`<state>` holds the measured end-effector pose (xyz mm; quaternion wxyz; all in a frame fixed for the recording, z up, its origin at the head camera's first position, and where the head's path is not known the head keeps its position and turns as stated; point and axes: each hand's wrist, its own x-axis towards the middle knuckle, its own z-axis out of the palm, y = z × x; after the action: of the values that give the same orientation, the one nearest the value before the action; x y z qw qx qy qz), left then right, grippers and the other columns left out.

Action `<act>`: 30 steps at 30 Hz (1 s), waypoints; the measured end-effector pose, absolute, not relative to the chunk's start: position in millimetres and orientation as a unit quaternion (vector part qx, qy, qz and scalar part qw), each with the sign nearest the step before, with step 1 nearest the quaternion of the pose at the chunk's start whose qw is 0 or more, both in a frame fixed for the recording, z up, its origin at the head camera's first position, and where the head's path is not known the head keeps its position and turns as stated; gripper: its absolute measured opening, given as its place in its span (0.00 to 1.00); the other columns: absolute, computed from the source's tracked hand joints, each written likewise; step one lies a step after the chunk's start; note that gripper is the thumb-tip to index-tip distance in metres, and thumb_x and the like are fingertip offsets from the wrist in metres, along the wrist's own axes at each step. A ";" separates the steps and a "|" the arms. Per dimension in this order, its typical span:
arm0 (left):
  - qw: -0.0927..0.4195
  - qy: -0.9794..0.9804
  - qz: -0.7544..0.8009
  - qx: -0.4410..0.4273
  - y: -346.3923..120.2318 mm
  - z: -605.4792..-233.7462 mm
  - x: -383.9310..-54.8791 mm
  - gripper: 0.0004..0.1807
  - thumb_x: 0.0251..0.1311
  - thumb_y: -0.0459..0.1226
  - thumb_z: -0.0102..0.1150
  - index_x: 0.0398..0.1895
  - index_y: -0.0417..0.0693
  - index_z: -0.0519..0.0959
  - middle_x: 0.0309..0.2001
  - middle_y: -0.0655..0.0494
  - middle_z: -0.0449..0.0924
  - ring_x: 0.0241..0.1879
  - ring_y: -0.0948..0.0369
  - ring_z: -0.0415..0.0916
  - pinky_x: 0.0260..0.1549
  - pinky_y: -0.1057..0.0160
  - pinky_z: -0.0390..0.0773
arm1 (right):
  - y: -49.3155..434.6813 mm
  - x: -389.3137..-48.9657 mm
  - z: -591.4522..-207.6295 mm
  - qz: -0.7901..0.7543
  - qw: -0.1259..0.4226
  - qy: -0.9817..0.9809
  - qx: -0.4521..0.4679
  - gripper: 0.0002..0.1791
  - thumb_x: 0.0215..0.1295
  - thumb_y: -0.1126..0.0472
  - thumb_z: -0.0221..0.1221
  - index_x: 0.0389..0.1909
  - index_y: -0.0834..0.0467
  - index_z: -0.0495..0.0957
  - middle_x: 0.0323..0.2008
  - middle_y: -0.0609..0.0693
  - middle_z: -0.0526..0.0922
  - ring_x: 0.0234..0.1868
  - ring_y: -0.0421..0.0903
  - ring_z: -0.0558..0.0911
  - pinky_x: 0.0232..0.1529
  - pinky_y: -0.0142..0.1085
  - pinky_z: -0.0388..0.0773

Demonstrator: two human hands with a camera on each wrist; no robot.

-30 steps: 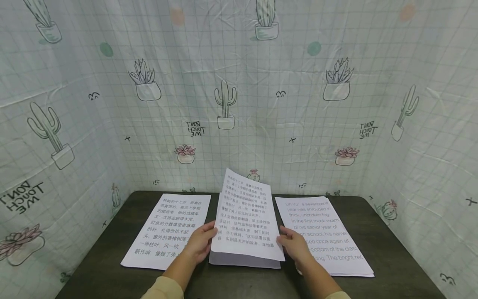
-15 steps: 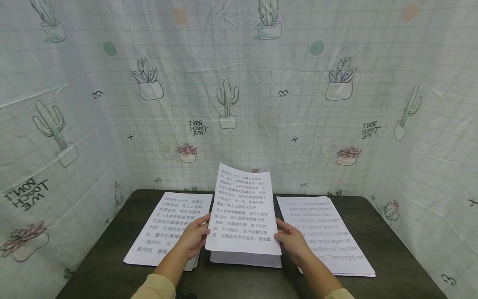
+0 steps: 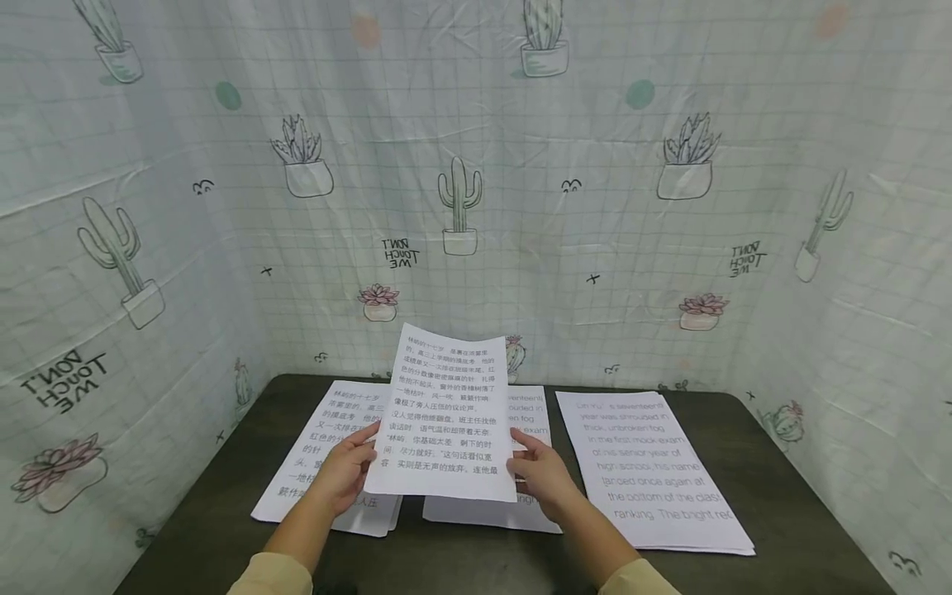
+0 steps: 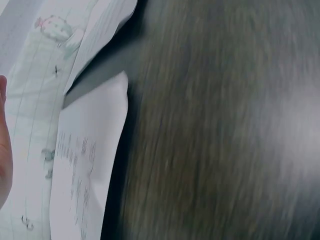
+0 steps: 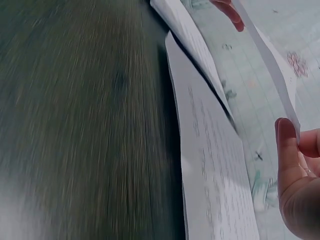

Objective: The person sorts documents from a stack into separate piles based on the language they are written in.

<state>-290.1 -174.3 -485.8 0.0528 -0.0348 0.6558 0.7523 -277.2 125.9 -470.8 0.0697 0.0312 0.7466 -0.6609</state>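
A white sheet of paper (image 3: 442, 413) printed with Chinese text is held up between both hands, its top tilted away and its lower edge nearest the person. The left hand (image 3: 344, 471) pinches its left edge, and the right hand (image 3: 541, 469) pinches its right edge. In the right wrist view, the thumb and fingers of the right hand (image 5: 300, 170) grip the edge of the sheet. Beneath it the sheet overlaps a left stack of Chinese-text paper (image 3: 320, 454) and a middle stack with English text (image 3: 483, 512). The left wrist view shows only a sliver of the left hand (image 4: 4, 150).
A third stack of English-text paper (image 3: 654, 471) lies to the right on the dark wooden table (image 3: 461, 566). Behind and at both sides hangs a pale cloth (image 3: 521, 207) printed with cacti and a grid.
Both hands have moved left with the sheet, from over the middle stack to partly over the left one. English text on the middle stack has come into view.
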 end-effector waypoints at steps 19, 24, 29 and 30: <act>0.029 0.678 0.731 -0.079 -247.2 -481.7 -277.3 0.30 0.69 0.28 0.36 0.76 0.40 0.55 0.42 0.71 0.80 0.39 0.71 0.80 0.36 0.67 0.82 | 53.9 -286.2 -464.6 -0.662 0.119 0.740 -0.007 0.36 0.60 0.72 0.56 0.72 0.62 0.62 0.42 0.56 0.77 0.34 0.44 0.82 0.33 0.36 0.83; 0.021 0.691 0.717 -0.089 -263.1 -480.3 -274.7 0.30 0.69 0.28 0.36 0.75 0.40 0.55 0.41 0.74 0.80 0.39 0.71 0.80 0.36 0.67 0.82 | 36.5 -286.9 -462.9 -0.665 0.125 0.736 -0.010 0.35 0.60 0.72 0.56 0.71 0.61 0.63 0.41 0.56 0.77 0.34 0.44 0.82 0.33 0.37 0.84; 0.020 0.698 0.709 -0.099 -275.7 -480.2 -273.9 0.30 0.70 0.29 0.36 0.76 0.40 0.54 0.39 0.75 0.80 0.38 0.71 0.80 0.35 0.67 0.82 | 22.2 -288.0 -462.4 -0.668 0.128 0.733 -0.015 0.35 0.60 0.73 0.55 0.71 0.62 0.63 0.40 0.57 0.78 0.33 0.45 0.83 0.33 0.37 0.84; 0.019 0.699 0.707 -0.104 -277.7 -480.2 -274.1 0.30 0.70 0.29 0.36 0.76 0.40 0.55 0.39 0.74 0.80 0.38 0.71 0.80 0.35 0.67 0.82 | 19.7 -288.3 -462.6 -0.668 0.128 0.733 -0.017 0.36 0.59 0.74 0.55 0.71 0.62 0.63 0.40 0.57 0.78 0.33 0.45 0.82 0.32 0.37 0.84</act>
<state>-274.1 -277.7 -480.2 0.0188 -0.1039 0.6990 0.7073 -288.3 19.7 -462.6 0.1283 -0.0169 0.7328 -0.6680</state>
